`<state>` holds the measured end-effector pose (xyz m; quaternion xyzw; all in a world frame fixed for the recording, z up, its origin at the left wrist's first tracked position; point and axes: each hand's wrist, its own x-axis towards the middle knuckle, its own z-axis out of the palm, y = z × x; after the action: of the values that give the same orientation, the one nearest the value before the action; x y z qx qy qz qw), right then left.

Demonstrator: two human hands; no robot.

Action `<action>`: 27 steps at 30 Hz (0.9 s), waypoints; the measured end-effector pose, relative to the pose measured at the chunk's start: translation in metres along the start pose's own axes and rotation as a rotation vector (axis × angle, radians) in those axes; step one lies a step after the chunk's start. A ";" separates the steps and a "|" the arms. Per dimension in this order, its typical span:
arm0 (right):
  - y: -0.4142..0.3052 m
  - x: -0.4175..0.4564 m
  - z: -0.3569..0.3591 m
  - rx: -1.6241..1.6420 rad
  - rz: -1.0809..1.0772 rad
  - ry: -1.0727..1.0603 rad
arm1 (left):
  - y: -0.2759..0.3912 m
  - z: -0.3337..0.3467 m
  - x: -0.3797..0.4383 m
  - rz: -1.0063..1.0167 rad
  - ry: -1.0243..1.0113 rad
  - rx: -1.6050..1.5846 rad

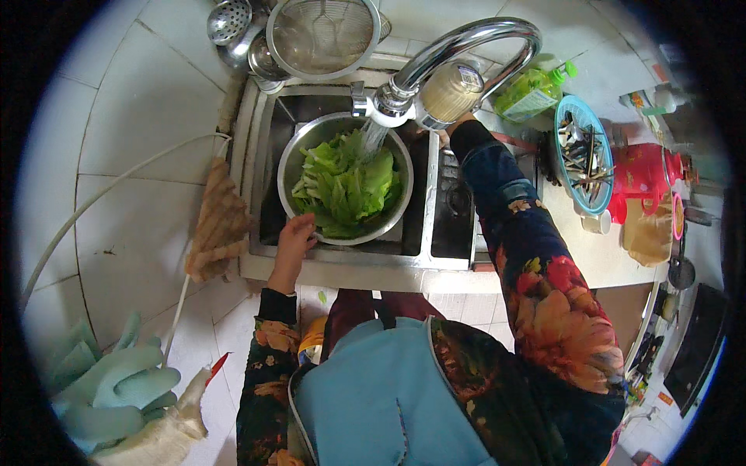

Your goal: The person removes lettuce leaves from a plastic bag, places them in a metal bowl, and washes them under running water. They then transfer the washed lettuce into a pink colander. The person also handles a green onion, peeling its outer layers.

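Note:
A stainless steel bowl (404, 192) of green leafy vegetables (349, 183) sits in the left sink basin (271, 204). Water streams onto the leaves from a chrome faucet (402, 87) fitted with a filter (449, 93). At the bowl's near left rim is my left hand (296, 244), its curled fingers on the edge. My right hand (446, 138) reaches to the back of the sink, beyond the divider (430, 198). The faucet filter and my sleeve cover most of it, so what its fingers touch is hidden.
A wire strainer (323, 38) and a slotted ladle (229, 22) are at the back left. Rightward stand a green soap bottle (530, 93), a blue basket (606, 175) of utensils and a red thermos (641, 169). A brown cloth (215, 227) and rubber gloves (122, 384) hang at left.

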<state>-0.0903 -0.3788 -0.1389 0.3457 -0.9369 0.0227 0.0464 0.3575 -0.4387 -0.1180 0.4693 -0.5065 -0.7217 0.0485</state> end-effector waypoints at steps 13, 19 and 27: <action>0.001 -0.153 -0.029 0.013 -0.391 0.061 | 0.059 0.086 0.053 0.235 -0.256 0.247; -0.006 -0.315 -0.052 0.234 -0.562 -0.237 | 0.029 0.095 0.044 -0.082 -0.324 0.239; 0.018 -0.247 -0.060 0.366 -0.484 0.011 | 0.030 0.108 0.025 -0.040 -0.423 0.291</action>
<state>0.0886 -0.2012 -0.1050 0.5614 -0.8075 0.1812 -0.0074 0.2533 -0.3929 -0.1053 0.3200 -0.5946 -0.7241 -0.1406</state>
